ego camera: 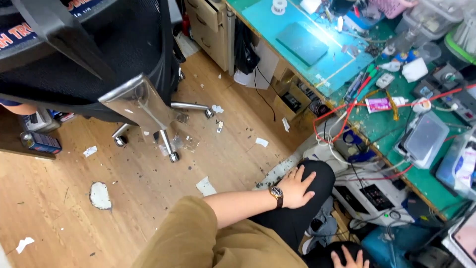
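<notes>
Wooden floor (pixel 148 198) fills most of the view, strewn with white paper scraps and dark specks, with a worn pale patch in the boards toward the lower left. Above that, a black mesh office chair (pixel 89 54) with chrome legs is cut off by the top edge, so its seat shape is hard to read.

Right of the chair runs a cluttered green bench (pixel 431 183). On it lies a teal mat (pixel 277 30) under bright light, washed out at its centre. Red and white cables cross the bench and drop over its edge. Near the bench's middle lies a small flat white-and-pink package (pixel 379 104); its print is too small to tell. A blue can (pixel 42 142) lies on its side on the floor, left of the chair.

Below the bench edge, the left hand (pixel 296 187), wearing a wristwatch, rests flat with fingers spread on a black-trousered knee (pixel 317 173), gripping nothing. The right hand (pixel 349 259) is cut off by the bottom edge; its fingers look spread on dark cloth.
</notes>
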